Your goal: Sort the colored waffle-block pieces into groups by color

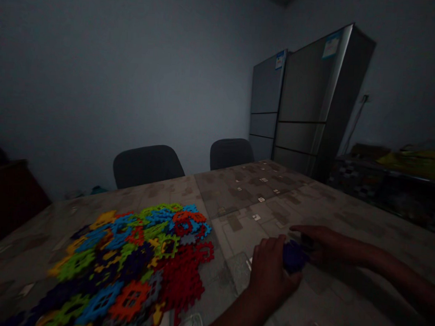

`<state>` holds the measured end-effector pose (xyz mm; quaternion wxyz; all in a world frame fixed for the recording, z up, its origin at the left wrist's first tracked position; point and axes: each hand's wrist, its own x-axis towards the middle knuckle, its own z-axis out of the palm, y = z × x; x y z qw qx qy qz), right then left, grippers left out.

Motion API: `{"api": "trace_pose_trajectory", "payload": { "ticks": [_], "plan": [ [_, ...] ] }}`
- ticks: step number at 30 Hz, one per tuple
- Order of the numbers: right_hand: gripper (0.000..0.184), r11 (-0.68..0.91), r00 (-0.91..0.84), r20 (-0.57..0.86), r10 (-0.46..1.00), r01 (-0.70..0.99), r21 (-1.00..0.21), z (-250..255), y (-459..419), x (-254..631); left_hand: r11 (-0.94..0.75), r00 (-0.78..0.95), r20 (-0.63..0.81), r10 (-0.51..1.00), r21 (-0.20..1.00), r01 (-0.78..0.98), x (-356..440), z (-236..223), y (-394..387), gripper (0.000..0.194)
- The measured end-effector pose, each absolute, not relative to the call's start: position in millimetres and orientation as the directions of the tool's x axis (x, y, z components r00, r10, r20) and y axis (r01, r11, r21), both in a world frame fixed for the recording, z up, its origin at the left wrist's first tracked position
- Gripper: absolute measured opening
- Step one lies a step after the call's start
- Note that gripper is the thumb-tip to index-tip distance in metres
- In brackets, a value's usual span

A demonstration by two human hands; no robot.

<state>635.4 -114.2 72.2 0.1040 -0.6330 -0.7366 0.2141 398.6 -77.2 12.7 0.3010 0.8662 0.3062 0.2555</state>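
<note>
Two hands of mine show in the head view, at the lower right of the frame. My left hand (270,266) grasps a dark blue, notched piece of what seems plastic (293,256), between fingers and thumb. My right hand (317,244) is just beside it; whether it also grips, I cannot tell. I judge the piece light, stiff and a little slippery, so the rim is the better hold. In the lower left lies a heap of multicoloured toothed pieces (133,265).
</note>
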Motion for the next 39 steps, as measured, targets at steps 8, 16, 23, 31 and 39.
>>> {"api": "trace_pose_trajectory", "payload": {
  "ticks": [8, 16, 23, 31, 39],
  "plan": [
    [0.081, 0.141, -0.264, -0.198, 0.944, 0.864, -0.484, 93.4, -109.1, 606.3, -0.502, 0.596, 0.232, 0.769, 0.796, 0.338, 341.2, 20.7, -85.3, 0.068],
    [0.108, 0.202, -0.339, -0.329, 0.881, 0.900, -0.386, 80.4, -100.1, 576.5, -0.616, 0.662, 0.295, 0.689, 0.719, 0.321, 263.8, -23.3, -89.6, 0.068],
    [0.093, 0.317, -0.424, -0.251, 0.870, 0.872, -0.374, 86.5, -103.1, 571.4, -0.674, 0.702, 0.287, 0.652, 0.645, 0.362, 260.6, -46.2, -88.2, 0.069],
    [0.099, 0.270, -0.387, -0.322, 0.864, 0.896, -0.352, 92.2, -106.3, 565.0, -0.717, 0.718, 0.310, 0.623, 0.594, 0.365, 260.4, -46.6, -89.3, 0.071],
    [0.072, 0.209, -0.317, -0.214, 0.924, 0.887, -0.412, 98.8, -91.7, 622.9, -0.744, 0.706, 0.365, 0.607, 0.572, 0.344, 258.9, -45.4, -90.7, 0.072]
  ]
}}
